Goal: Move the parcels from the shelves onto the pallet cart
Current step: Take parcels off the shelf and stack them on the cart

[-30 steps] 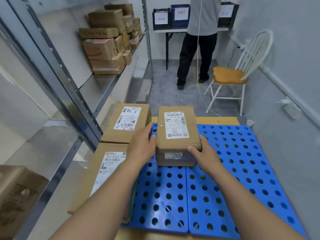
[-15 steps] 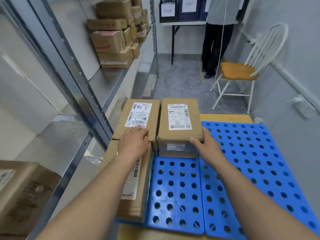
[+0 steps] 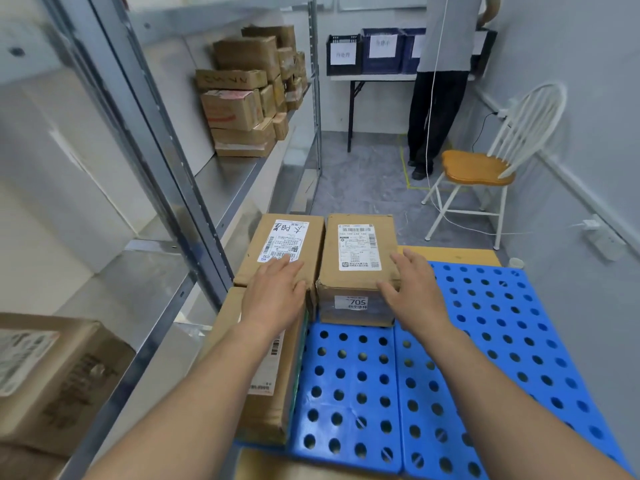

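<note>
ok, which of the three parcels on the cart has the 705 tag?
The taller parcel by the right hand: white 705 tag on its near side. The far-left parcel and near-left parcel show top labels only.

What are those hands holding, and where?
Nothing is gripped: the left hand lies flat on the left parcel, the right hand, spread open, touches the near right corner of the 705 parcel.

Even, bright, soft indoor light; faint shadows. Left of the hands [image 3: 341, 296], the shelf posts [image 3: 138, 140] smear and bow.
</note>
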Tool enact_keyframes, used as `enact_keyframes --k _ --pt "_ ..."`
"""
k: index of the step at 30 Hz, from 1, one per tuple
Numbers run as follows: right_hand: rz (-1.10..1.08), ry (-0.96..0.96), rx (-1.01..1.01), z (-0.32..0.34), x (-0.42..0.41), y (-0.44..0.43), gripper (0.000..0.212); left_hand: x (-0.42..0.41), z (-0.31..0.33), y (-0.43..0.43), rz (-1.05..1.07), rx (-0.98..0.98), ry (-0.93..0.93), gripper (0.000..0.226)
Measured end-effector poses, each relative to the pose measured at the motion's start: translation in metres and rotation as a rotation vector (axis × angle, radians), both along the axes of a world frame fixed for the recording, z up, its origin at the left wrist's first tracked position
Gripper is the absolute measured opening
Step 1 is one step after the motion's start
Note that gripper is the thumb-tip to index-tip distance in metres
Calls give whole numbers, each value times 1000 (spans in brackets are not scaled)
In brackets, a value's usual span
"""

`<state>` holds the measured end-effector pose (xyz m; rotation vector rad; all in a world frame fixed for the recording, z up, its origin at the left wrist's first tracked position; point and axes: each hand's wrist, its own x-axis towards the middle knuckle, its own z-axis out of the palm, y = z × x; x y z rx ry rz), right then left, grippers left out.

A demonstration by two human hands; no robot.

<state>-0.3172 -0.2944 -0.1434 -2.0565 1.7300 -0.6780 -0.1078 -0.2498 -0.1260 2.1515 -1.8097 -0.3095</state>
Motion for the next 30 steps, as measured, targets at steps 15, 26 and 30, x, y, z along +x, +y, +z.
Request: enact_keyframes --k 15,26,30 --pt "546 112 -470 17 55 83 28 -26 20 141 309 -171 -94 44" --pt "924 135 -468 23 107 170 50 -22 8 265 701 -157 -249 57" --pt "1023 131 -494 28 127 200 52 -26 5 306 895 -170 -173 62"
